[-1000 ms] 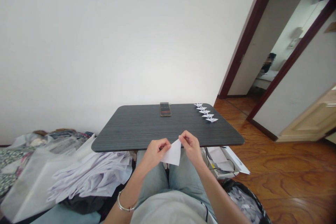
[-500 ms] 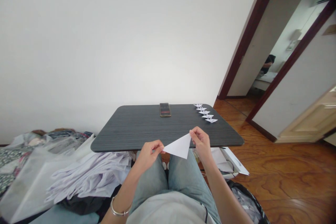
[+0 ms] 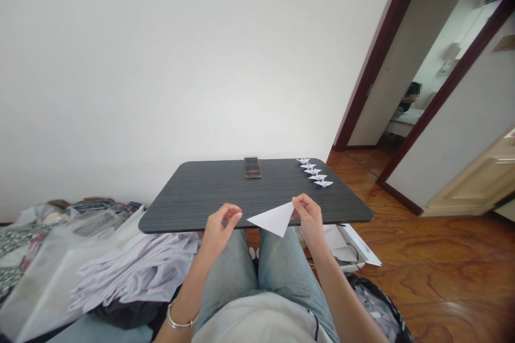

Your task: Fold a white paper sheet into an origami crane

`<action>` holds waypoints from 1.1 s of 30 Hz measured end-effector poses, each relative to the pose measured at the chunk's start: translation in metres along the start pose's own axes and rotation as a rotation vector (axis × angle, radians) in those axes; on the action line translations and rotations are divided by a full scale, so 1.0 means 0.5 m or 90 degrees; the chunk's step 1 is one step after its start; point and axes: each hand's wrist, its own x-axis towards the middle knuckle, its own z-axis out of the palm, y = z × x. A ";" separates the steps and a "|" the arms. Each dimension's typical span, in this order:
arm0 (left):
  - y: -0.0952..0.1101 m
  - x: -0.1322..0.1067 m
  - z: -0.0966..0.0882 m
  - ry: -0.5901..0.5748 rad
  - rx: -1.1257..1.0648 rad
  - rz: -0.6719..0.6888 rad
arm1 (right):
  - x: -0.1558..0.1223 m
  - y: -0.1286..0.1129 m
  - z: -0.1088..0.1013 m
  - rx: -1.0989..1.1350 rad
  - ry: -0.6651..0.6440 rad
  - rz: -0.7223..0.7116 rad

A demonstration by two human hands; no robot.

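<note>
The white paper (image 3: 273, 218), folded into a flat, sharp triangle, is hanging above the dark worktop (image 3: 201, 193) at its near edge. The right hand (image 3: 310, 220) is pinching its right corner between thumb and fingers. The left hand (image 3: 217, 228) is hovering just beside the left tip, fingers curled apart, touching nothing.

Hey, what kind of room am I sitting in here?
Likely a room in a home: glossy wooden floor, dark-framed doorway to a bedroom-like space, heaped clothes beside the dark wood-grain table.
</note>
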 end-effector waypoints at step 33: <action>0.020 -0.006 0.066 0.115 0.083 0.062 | -0.034 0.003 0.044 0.115 -0.254 0.208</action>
